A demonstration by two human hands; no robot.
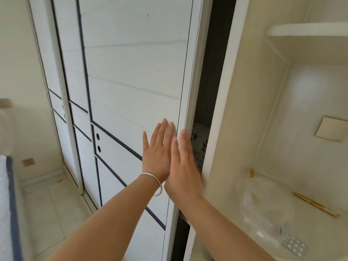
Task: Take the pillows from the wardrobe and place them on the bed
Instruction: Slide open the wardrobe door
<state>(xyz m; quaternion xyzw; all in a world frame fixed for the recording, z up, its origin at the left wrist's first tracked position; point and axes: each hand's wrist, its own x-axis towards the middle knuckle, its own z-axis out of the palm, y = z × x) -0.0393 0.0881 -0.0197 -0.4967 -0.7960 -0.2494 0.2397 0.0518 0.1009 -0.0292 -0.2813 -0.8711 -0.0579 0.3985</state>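
A white sliding wardrobe door (pixel 131 76) with dark blue lines fills the middle of the view. My left hand (pixel 157 153), with a silver bangle on the wrist, lies flat on the door near its right edge, fingers apart. My right hand (pixel 185 166) presses flat beside it, right at the door's edge. A narrow dark gap (pixel 205 110) shows between the door and the wardrobe frame, with something pale with dark marks inside it. No pillow can be made out. The bed (pixel 5 204), white with a blue border, shows at the far left edge.
To the right is an open cream niche with a shelf (pixel 308 31), clear plastic (pixel 263 204), a yellow pen (pixel 316 204) and a blister pack (pixel 294 243) on its ledge. Pale floor tiles (pixel 49 204) run between the bed and the wardrobe.
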